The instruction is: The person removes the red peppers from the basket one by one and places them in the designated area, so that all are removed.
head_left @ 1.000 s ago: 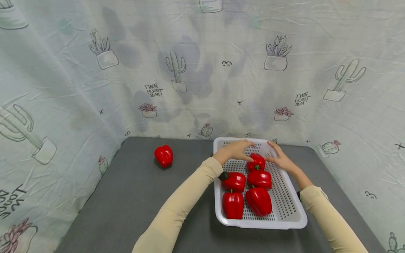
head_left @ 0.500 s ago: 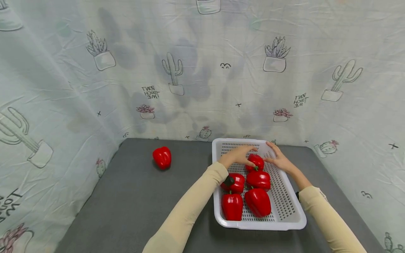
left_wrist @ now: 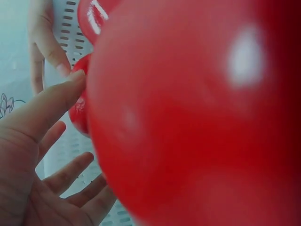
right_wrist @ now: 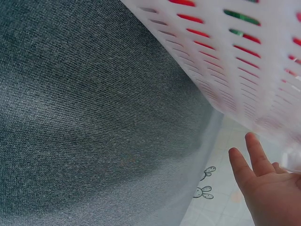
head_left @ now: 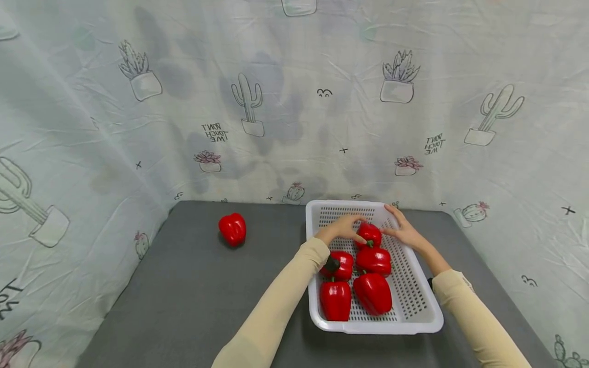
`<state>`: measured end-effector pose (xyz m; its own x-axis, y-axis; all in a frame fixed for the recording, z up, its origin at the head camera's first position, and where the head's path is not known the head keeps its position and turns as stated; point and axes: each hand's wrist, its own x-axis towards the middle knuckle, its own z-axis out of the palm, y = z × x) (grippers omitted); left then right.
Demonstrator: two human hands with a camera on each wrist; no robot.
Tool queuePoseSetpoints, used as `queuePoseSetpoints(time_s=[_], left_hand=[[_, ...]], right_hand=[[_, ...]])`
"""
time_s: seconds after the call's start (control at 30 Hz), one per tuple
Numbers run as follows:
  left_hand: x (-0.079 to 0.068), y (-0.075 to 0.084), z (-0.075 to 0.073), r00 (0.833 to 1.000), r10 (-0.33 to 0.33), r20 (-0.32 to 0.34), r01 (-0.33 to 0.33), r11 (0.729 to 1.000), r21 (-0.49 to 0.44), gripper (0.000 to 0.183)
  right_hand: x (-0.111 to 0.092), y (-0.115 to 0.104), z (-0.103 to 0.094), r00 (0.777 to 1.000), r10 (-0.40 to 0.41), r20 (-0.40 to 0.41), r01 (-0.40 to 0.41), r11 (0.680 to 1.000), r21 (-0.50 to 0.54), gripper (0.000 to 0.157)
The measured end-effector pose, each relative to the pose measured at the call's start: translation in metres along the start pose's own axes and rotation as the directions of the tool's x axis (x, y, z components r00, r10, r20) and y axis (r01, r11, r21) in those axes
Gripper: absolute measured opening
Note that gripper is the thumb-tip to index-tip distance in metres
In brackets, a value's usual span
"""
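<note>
Several red bell peppers lie in a white slotted basket [head_left: 434, 327]. The rearmost bell pepper [head_left: 374, 236] sits between my two hands. My left hand [head_left: 344, 228] reaches over the basket from the left, its thumb [left_wrist: 51, 106] right at that pepper and its other fingers spread loosely behind. A nearer bell pepper [left_wrist: 188, 117] fills much of the left wrist view. My right hand [head_left: 407, 234] straddles the basket's right rim, thumb pointing in toward the rearmost pepper. Its fingers [right_wrist: 256, 153] extend, straight and apart, outside the perforated wall.
Another red bell pepper [head_left: 232, 230] lies on the dark grey table [head_left: 193, 291], well left of the basket. A cactus-print cloth [head_left: 294, 107] hangs behind the table and along both sides.
My left hand has come lower and closer to the rearmost bell pepper, its thumb now at it. My right hand stays at the rim. The head view has shifted slightly.
</note>
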<state>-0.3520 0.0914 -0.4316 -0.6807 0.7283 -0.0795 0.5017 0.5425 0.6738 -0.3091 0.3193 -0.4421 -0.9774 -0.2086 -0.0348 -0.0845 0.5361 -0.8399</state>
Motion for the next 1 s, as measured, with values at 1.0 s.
queuePoseSetpoints(time_s=[1.0], left_hand=[[0.006, 0.012, 0.03, 0.996, -0.08, -0.025, 0.081, 0.996, 0.027, 0.06]], right_hand=[[-0.012, 0.016, -0.007, 0.988, -0.152, 0.031, 0.152, 0.988, -0.014, 0.079]])
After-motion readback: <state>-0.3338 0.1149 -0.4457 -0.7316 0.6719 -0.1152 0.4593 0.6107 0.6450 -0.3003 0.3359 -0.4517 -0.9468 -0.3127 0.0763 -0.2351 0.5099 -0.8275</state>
